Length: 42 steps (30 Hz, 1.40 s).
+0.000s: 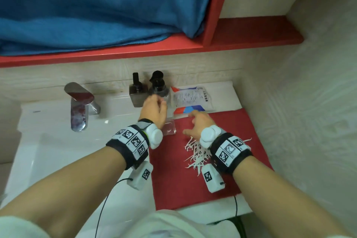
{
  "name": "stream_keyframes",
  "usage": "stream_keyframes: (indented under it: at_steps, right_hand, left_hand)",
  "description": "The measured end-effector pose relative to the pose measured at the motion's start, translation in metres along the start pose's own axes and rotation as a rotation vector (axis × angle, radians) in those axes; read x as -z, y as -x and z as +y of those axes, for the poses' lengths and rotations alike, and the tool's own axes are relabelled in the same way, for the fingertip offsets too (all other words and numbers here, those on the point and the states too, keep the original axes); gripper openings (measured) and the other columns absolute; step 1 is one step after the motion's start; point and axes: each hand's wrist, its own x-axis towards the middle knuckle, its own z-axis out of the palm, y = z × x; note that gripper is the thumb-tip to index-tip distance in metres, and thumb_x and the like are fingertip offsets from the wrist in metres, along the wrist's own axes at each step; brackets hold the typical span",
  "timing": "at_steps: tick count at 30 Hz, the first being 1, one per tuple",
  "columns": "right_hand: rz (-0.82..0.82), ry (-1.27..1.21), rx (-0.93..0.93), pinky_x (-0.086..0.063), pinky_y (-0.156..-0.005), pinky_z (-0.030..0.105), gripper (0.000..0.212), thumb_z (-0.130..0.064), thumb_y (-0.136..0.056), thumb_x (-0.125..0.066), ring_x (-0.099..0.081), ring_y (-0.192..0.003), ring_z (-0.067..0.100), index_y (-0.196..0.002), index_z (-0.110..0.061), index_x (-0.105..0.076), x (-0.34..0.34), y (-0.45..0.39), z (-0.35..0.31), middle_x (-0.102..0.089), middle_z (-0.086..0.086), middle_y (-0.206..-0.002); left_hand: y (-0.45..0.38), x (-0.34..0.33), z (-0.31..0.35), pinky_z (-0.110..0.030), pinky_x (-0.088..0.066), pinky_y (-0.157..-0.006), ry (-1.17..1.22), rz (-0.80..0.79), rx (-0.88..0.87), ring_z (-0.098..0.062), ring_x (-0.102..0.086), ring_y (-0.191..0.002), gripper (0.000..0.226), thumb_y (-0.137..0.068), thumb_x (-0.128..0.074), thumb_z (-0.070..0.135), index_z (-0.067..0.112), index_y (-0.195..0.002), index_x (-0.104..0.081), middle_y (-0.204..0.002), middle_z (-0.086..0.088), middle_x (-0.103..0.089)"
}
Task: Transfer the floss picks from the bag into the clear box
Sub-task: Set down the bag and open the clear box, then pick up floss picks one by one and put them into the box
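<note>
My left hand (154, 111): fingers loose, holding nothing, above the clear box (169, 127).
My right hand (201, 124): spread, empty.
Floss picks (196, 152): heaped at its six o'clock.
Bag (190, 99): at twelve o'clock.

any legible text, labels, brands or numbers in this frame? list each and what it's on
White floss-pick bag with red and blue corners: large Chinese characters down its right edge, seemingly ending "牙线棒"; the rest is uncertain. The fine print is too small to read.
Black-and-white square marker tags on the left wristband and right wristband: coded patterns only; tiny letters beside them are blurred.
Dark pump bottles: no readable label.
</note>
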Motion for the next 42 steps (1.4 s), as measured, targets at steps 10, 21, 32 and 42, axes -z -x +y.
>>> stream_keyframes:
  at_steps: [10, 21, 32, 42]
  right_hand:
    - [0.078, -0.016, -0.077, -0.042, -0.105, 0.04, 0.049, -0.003, -0.076, -0.061, -0.045, -0.124, 0.031, -0.121, -0.023, -0.063, 0.002, -0.032, 0.034, -0.045, 0.008, -0.135]
    - [-0.029, 0.047, -0.137, -0.037, -0.103, 0.026, 0.049, 0.001, -0.078, -0.061, -0.047, -0.12, 0.03, -0.125, -0.012, -0.062, -0.022, -0.045, 0.069, -0.045, 0.011, -0.132]
    - [-0.05, 0.013, -0.06, -0.049, -0.073, 0.021, 0.022, -0.006, -0.08, -0.058, -0.065, -0.08, 0.016, -0.087, -0.023, -0.07, -0.007, -0.024, 0.035, -0.061, -0.011, -0.074]
    - [0.072, -0.635, 0.191, -0.056, -0.063, 0.035, 0.026, -0.001, -0.09, -0.062, -0.064, -0.059, 0.013, -0.09, -0.026, -0.064, 0.027, -0.004, -0.01, -0.063, 0.001, -0.074]
  left_hand:
    - [-0.006, -0.03, -0.013, -0.025, -0.044, -0.074, -0.104, -0.341, 0.087, -0.018, -0.06, -0.083, 0.016, -0.088, -0.053, 0.018, 0.019, -0.101, -0.061, -0.091, 0.002, -0.064]
    - [-0.012, -0.044, -0.019, -0.03, -0.05, -0.075, -0.141, -0.364, 0.104, -0.02, -0.061, -0.084, 0.016, -0.084, -0.053, 0.016, 0.018, -0.097, -0.062, -0.095, -0.001, -0.065]
    - [0.0, -0.031, 0.006, -0.028, -0.046, -0.071, -0.11, -0.308, -0.12, -0.018, -0.058, -0.079, 0.014, -0.084, -0.051, 0.012, 0.018, -0.091, -0.061, -0.091, 0.001, -0.061]
    - [0.007, -0.01, 0.014, -0.026, -0.047, -0.082, 0.097, -0.301, -0.074, -0.012, -0.062, -0.089, 0.025, -0.096, -0.049, 0.028, 0.019, -0.114, -0.064, -0.101, 0.003, -0.068]
